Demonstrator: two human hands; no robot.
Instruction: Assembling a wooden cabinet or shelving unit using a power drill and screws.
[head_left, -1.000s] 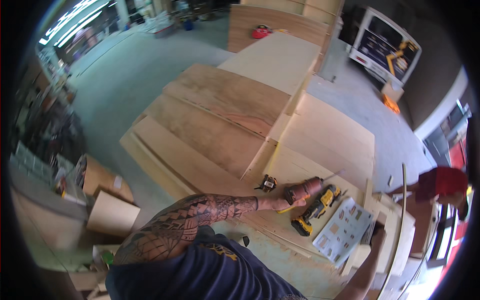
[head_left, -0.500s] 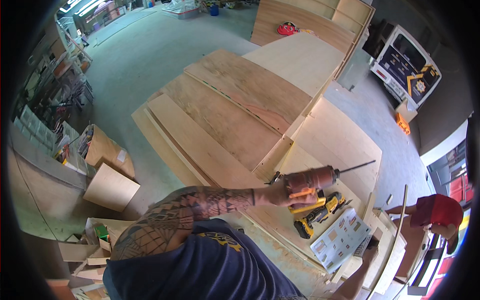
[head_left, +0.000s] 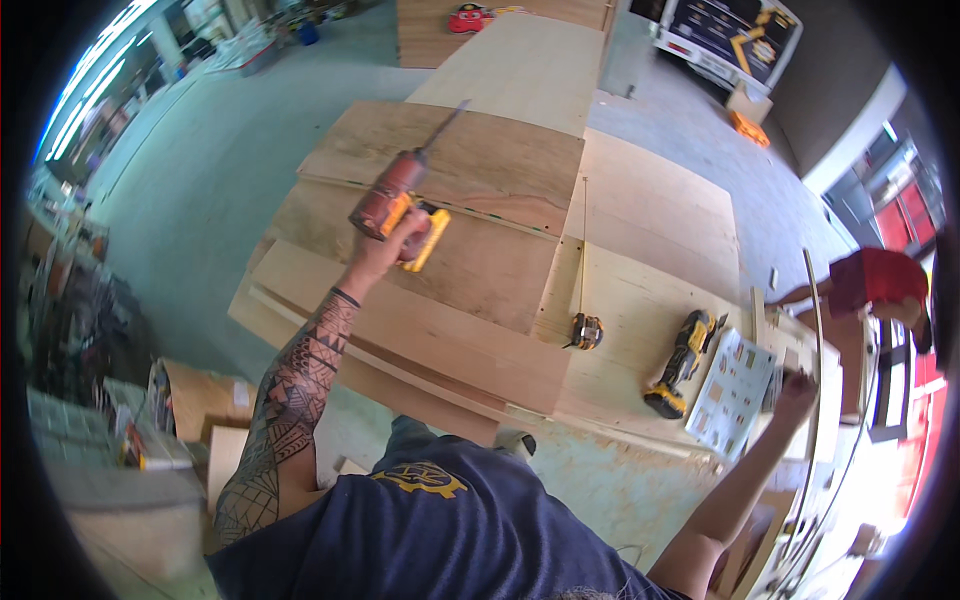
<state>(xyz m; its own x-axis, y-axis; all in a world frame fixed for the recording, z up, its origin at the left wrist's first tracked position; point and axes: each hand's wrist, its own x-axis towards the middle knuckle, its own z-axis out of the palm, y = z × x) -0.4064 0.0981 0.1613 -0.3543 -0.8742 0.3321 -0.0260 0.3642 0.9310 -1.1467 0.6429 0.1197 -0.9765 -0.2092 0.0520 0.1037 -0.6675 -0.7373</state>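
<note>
Up-right-pointing drill point(head_left: 395, 196), left hand point(head_left: 385, 250).

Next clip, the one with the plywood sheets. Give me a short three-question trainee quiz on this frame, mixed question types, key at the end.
1. True or false: the left hand holds a red and yellow cordless drill above the plywood sheets.
2. Which tool lies on the pale sheet beside the printed sheet?
A. a hammer
B. a yellow and black power tool
C. a hand saw
3. Fill in: the tape measure has its blade pulled out, running ___ from the person.

Key
1. true
2. B
3. away

Note: the right hand reaches to the far edge of the printed sheet; what it grips cannot be made out.
</note>
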